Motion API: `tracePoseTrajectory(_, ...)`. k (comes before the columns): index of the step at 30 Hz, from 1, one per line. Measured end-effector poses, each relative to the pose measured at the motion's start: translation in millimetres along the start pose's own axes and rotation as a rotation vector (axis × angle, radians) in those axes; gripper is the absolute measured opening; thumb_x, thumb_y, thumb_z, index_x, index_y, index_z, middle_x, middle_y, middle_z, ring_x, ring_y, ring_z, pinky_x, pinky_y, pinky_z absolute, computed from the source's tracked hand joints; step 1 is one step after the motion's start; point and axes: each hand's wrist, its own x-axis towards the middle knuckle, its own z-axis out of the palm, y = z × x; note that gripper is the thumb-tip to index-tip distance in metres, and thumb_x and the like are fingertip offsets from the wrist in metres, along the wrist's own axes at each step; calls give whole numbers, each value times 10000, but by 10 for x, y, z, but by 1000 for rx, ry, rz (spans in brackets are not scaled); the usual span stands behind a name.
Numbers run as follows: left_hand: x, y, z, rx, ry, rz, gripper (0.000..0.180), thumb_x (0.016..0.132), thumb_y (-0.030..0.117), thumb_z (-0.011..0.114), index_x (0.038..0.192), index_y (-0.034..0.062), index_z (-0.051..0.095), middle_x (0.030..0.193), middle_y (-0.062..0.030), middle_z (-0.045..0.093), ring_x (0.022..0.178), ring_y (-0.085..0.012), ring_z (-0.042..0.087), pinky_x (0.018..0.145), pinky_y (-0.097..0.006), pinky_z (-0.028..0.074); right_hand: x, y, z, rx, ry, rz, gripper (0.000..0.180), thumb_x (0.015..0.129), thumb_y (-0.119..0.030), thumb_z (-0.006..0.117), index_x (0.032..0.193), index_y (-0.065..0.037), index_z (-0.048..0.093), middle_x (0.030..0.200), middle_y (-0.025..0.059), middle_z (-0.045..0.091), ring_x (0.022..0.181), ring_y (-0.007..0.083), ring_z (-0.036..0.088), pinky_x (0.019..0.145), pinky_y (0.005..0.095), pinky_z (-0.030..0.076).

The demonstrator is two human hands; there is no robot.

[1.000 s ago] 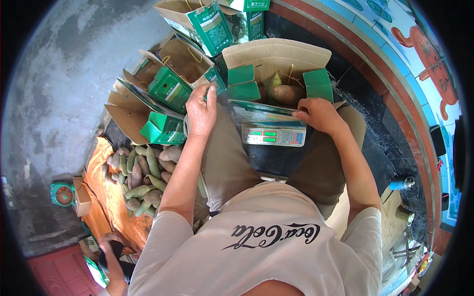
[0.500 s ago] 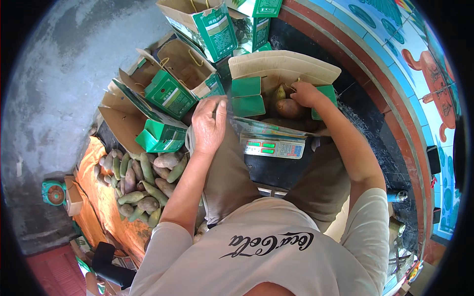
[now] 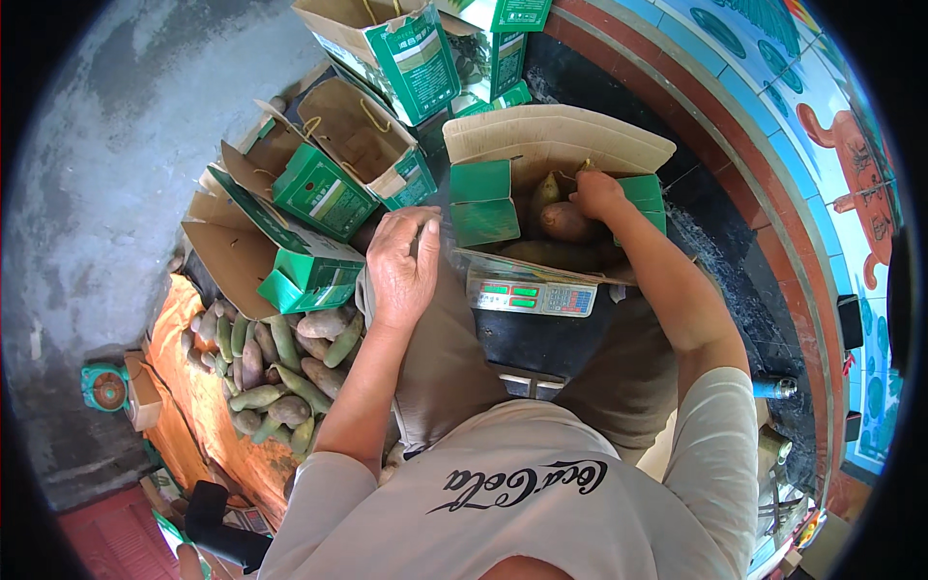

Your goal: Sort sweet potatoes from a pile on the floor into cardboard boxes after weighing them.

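Head view: shows the right hand (image 3: 597, 198) reached into the open carton (image 3: 561, 130), beside the cord handle (image 3: 584, 166) and touching or just above the brown root (image 3: 568, 222). Differs from a second ago, with the same hand then out at the near panel (image 3: 512, 264); has crossed from that edge to the inside, and has stayed there over the last half-second. Suggests, as a judgement, a shift of the work from the carton's wall to its contents. Cannot tell, with fingertips in shadow, whether clamped on the root, on the cord or on nothing. Keeps the left hand (image 3: 401, 266) over the left knee as in both earlier pictures, thumb apart from the fingers, nothing visible in the grasp. Places the roots being handled inside the carton: counts one brown, one green-tipped root (image 3: 544, 198) leaning beside it, and at least one long dark root (image 3: 546, 254) lying along the front; may hide more in the shadow. Counts one scale (image 3: 532, 298) at the carton's near side, with three lit green readouts (image 3: 525, 291). Counts three more open cartons (image 3: 324, 188) at the left, and at least two further cartons (image 3: 416, 68) at the top, too overlapped for a sure total. Counts well over a dozen roots in the loose pile (image 3: 281, 343) by the orange sheet (image 3: 184, 358); cannot number exactly, because of overlap.
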Motion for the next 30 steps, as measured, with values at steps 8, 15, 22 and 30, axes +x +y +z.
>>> tracePoseTrajectory(8,1,26,29,13,-19,-4,84,827,62,599,861,-10,623,867,-133,657,824,-300,605,769,-367,475,43,104,113,30,-166,98,245,787,-136,590,978,-3,666,1075,194,632,1027,316,607,865,389,485)
tracePoseTrajectory(15,-8,45,4,56,-25,-22,91,833,69,597,858,-11,632,855,-136,653,817,-300,607,761,-364,477,108,43,143,64,-84,92,255,763,-113,585,981,-14,674,1052,199,637,1001,331,614,834,401,499)
tracePoseTrajectory(22,-13,29,-1,80,-24,-25,95,833,72,596,861,-8,638,847,-135,649,811,-300,606,755,-363,477,123,-88,-56,751,-461,-10,137,824,-159,528,818,-36,588,636,25,541,503,110,478,447,267,389)
tracePoseTrajectory(30,-3,33,52,93,-34,-4,97,838,81,595,859,-3,640,840,-138,645,799,-300,605,743,-366,476,-223,-237,-513,1609,-433,-47,117,836,-160,528,828,-57,584,573,-44,429,470,71,339,476,239,325)
